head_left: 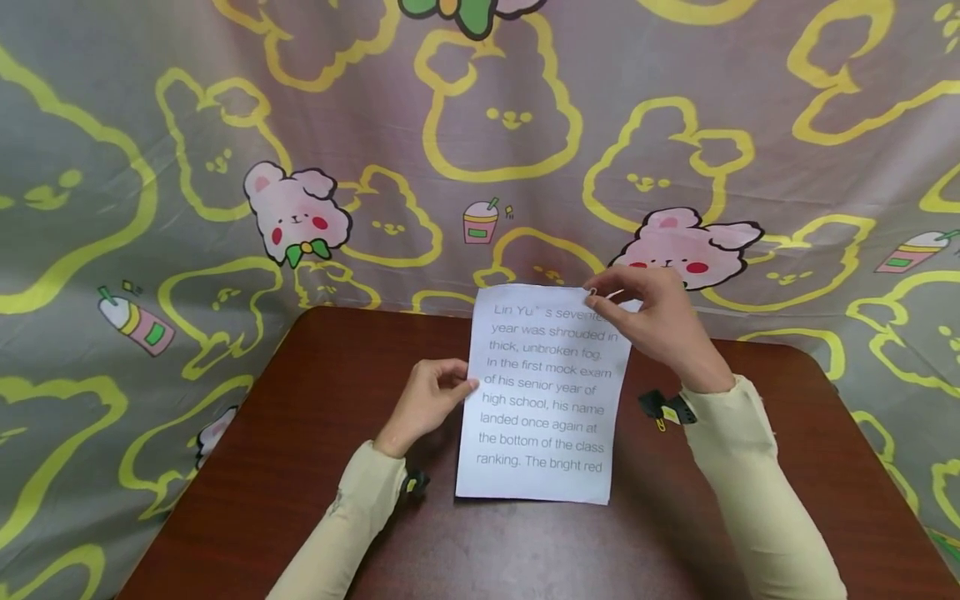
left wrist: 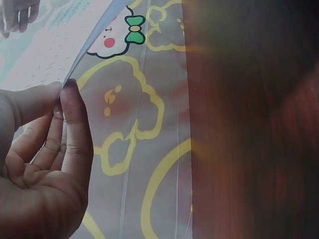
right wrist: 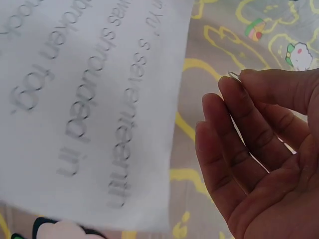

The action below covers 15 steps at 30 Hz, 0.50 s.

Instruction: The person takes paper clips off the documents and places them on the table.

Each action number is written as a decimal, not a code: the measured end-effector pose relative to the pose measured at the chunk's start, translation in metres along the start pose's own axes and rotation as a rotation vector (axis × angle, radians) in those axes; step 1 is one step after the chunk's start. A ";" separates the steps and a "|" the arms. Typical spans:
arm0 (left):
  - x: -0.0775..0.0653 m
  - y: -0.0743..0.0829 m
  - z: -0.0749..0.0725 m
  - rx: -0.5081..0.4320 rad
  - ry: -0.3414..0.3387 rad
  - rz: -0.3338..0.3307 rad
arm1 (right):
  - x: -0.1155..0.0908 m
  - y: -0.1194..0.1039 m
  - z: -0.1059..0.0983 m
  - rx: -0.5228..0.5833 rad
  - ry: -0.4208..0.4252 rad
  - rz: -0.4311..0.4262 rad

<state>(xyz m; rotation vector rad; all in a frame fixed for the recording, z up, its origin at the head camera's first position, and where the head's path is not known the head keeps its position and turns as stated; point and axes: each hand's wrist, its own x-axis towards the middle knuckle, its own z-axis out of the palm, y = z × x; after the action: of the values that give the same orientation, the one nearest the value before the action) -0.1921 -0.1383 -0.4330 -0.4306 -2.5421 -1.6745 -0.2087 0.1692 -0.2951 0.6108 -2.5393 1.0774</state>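
Observation:
A white sheet of printed paper point(head_left: 543, 400) is held up above the table, its large text facing me. My left hand point(head_left: 427, 400) pinches its left edge between thumb and fingers, seen close in the left wrist view. By the top right corner, my right hand point(head_left: 656, 321) pinches a small silvery paper clip point(right wrist: 233, 75) between thumb and index finger. Only a rounded wire end of the clip shows past the fingertips; the rest is hidden. In the right wrist view, a gap separates this hand from the paper's top edge.
A dark reddish-brown wooden table point(head_left: 300, 467) lies under both hands. Behind it hangs a grey curtain point(head_left: 390, 108) with yellow bear outlines and pink rabbits, close to the table's back edge. Dark wrist devices sit at both sleeve cuffs.

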 end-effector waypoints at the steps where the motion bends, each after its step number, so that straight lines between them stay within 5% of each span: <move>1: 0.000 0.000 0.000 -0.001 0.000 -0.001 | -0.002 0.002 0.000 -0.008 0.001 0.008; 15: 0.001 -0.004 -0.001 -0.005 0.009 -0.003 | -0.038 0.038 -0.002 0.022 -0.002 0.094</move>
<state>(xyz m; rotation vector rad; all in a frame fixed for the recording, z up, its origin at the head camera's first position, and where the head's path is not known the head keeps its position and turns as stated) -0.1939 -0.1406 -0.4357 -0.4195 -2.5336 -1.6808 -0.1948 0.2044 -0.3330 0.5032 -2.5834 1.1385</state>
